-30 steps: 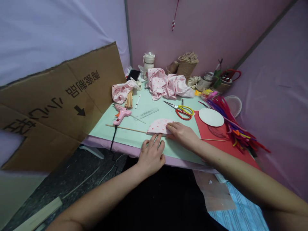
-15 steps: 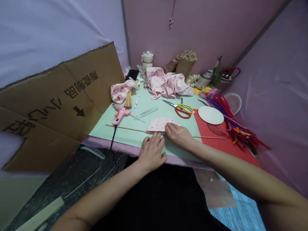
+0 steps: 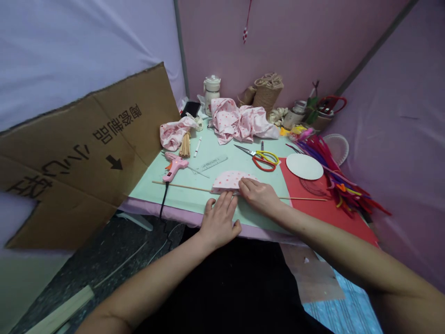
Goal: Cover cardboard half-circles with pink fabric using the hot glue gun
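Observation:
A half-round piece of pink dotted fabric (image 3: 227, 180) lies at the front of the table, against a long thin wooden stick (image 3: 184, 187) that runs out on both sides. My left hand (image 3: 221, 217) rests flat with fingers spread, its fingertips at the fabric's straight lower edge. My right hand (image 3: 259, 194) covers the right part of the piece, fingers bent and drawn together on its edge. The thumb of that hand is hidden. Just left of the fabric is a pink glue gun (image 3: 174, 168); scissors (image 3: 262, 157) with yellow and red handles lie behind it.
Crumpled dotted cloth (image 3: 239, 119), a bundle of sticks (image 3: 185, 145), a pen (image 3: 198, 146) and a clear ruler (image 3: 211, 163) lie farther back. To the right are a white oval disc (image 3: 305, 166), red sheet (image 3: 333, 221) and coloured pipe cleaners (image 3: 330, 171). Cardboard (image 3: 93, 162) stands left.
The fabric's lower left edge looks slightly more raised. Both hands stay in nearly the same place.

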{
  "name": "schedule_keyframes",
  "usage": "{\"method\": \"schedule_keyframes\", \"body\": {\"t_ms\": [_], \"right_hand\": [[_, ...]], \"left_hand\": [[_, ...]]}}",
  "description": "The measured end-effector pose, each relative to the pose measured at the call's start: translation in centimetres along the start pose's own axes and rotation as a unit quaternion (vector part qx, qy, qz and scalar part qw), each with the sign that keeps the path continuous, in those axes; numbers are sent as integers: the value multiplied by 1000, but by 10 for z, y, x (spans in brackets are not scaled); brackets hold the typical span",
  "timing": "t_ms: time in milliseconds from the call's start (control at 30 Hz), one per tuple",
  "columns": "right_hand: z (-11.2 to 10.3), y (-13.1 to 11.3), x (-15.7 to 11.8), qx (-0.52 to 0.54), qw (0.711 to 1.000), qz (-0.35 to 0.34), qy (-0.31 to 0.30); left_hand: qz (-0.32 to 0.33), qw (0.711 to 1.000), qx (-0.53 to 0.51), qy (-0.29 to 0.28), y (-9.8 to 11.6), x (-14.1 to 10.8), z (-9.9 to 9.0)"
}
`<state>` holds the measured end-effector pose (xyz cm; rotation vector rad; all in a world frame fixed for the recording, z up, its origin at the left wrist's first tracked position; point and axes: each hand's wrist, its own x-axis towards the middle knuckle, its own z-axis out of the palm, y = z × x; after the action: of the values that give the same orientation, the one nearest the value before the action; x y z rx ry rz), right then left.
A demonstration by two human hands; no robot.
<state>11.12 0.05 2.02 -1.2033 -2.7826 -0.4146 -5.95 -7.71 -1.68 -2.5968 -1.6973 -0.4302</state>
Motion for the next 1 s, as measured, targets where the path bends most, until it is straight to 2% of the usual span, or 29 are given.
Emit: {"method": "schedule_keyframes", "body": {"t_ms": [167, 267, 400, 533, 667, 833, 1000], "right_hand": [[-2, 23, -10, 121, 992, -31, 2], [3, 36, -17, 156, 987, -31, 11], [5, 35, -18, 136, 991, 1, 18], [0, 25, -13, 83, 996, 23, -2], [-1, 18, -10, 22, 999, 16, -19], [5, 15, -12, -29, 999, -11, 8], [3, 13, -10, -19, 999, 21, -20]], "left_hand": [[-12, 1000, 4, -2, 2, 3, -1], [-10, 1000, 1, -4, 3, 3, -2], [-11, 1000, -4, -2, 3, 3, -1], [-14, 1000, 1, 0, 4, 4, 0], [-25, 1000, 2, 1, 6, 7, 0], [-26, 1000, 0, 6, 6, 8, 1], [-28, 1000, -1, 4, 5, 8, 2]]}}
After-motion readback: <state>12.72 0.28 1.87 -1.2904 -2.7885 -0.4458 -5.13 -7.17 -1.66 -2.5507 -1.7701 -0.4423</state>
